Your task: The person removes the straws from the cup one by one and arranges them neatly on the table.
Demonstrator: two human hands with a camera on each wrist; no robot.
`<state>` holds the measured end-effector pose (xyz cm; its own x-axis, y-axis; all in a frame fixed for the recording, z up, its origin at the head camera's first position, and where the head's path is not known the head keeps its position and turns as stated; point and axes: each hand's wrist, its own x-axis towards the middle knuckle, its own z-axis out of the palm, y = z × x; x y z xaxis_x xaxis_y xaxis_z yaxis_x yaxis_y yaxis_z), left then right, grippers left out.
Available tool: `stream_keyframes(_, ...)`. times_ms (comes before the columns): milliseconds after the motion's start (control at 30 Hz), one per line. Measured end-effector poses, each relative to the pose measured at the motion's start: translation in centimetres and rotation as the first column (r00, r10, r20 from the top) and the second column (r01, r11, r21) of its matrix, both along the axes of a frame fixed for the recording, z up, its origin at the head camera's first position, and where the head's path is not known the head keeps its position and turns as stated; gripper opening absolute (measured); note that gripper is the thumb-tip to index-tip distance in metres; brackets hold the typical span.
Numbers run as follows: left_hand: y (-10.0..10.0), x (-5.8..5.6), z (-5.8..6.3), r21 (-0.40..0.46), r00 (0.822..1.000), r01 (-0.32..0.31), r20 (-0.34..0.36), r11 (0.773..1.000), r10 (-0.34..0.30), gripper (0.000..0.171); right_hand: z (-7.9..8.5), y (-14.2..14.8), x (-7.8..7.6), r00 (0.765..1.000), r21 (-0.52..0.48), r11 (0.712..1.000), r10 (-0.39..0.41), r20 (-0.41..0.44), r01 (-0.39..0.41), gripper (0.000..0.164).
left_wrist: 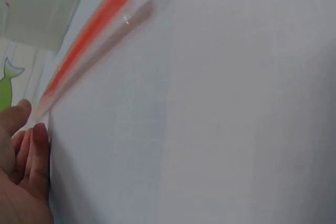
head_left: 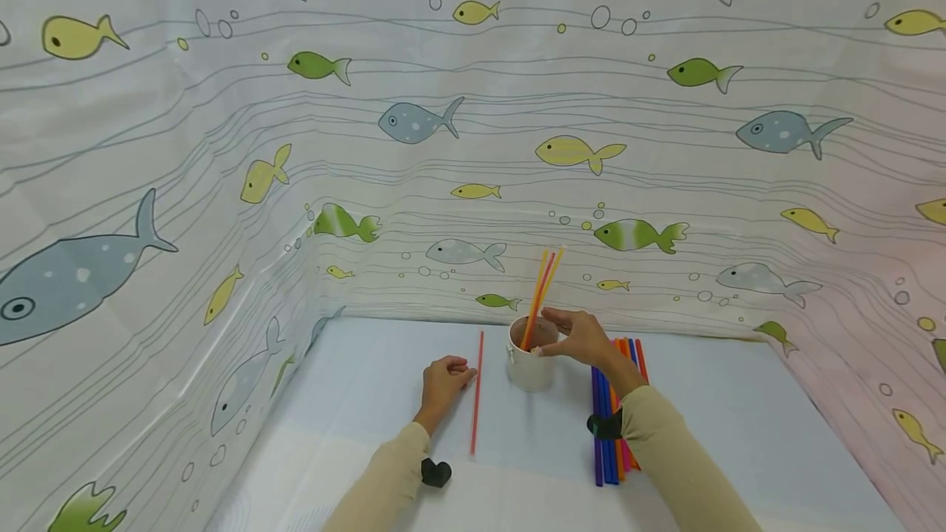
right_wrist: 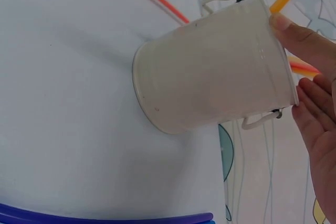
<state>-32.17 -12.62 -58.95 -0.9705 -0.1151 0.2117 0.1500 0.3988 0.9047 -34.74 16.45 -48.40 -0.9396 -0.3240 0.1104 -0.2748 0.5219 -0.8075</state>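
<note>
Carefully avoid tipping the white cylindrical metal pail (head_left: pixel 530 372) by snagging its rim (right_wrist: pixel 286 61) with the right hand (head_left: pixel 582 341), unclenched like the empty left hand (head_left: pixel 445 384) left of it.

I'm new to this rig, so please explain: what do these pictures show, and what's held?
No machine: just a person's bare left hand and right hand. The wide picture is taken from the head, looking forward and down; the others from each wrist. On the white tabletop, a thin red plastic-looking straw lies beside the left hand. A round white metal-looking pot contains yellow and red straws; a bundle of long coloured plastic-looking straws lies to its right. The right hand is at the pot's upper edge, but a grip isn't clear; the left seems to hold nothing.
</note>
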Motion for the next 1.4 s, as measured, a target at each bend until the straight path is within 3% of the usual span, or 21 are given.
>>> stream_keyframes(300,-0.1,0.0,0.0,-0.004,1.000,0.004,-0.019,1.000,-0.004,0.023,0.2,-0.1,0.2,1.000,0.009,1.000,-0.008,0.003,0.008,0.081)
stream_keyframes(500,-0.2,-0.4,0.7,-0.017,0.998,0.026,-0.058,1.000,-0.027,0.025,0.1,-0.1,0.2,1.000,0.004,1.000,-0.009,0.006,0.009,0.082)
stream_keyframes(767,0.9,-1.5,4.2,-0.033,0.980,0.078,-0.182,0.996,-0.083,0.025,0.1,-0.1,0.0,1.000,0.000,1.000,-0.013,0.005,0.013,0.080)
stream_keyframes(933,1.9,-1.2,6.6,0.010,0.964,0.155,-0.222,0.988,-0.149,0.027,0.1,-0.1,0.0,1.000,0.003,1.000,-0.018,0.013,0.018,0.080)
stream_keyframes(1033,2.4,-0.8,7.6,0.025,0.947,0.220,-0.245,0.975,-0.208,0.031,0.1,-0.2,0.0,1.000,0.006,1.000,-0.021,0.012,0.021,0.079)
stream_keyframes(1167,3.1,-0.1,8.4,-0.007,0.910,0.316,-0.281,0.949,-0.305,0.037,0.0,-0.2,0.0,1.000,0.006,1.000,-0.018,-0.004,0.018,0.078)
stream_keyframes(1400,4.5,1.3,9.2,-0.043,0.808,0.473,-0.377,0.880,-0.453,0.042,-0.1,-0.1,0.1,1.000,-0.007,1.000,-0.002,-0.010,0.002,0.079)
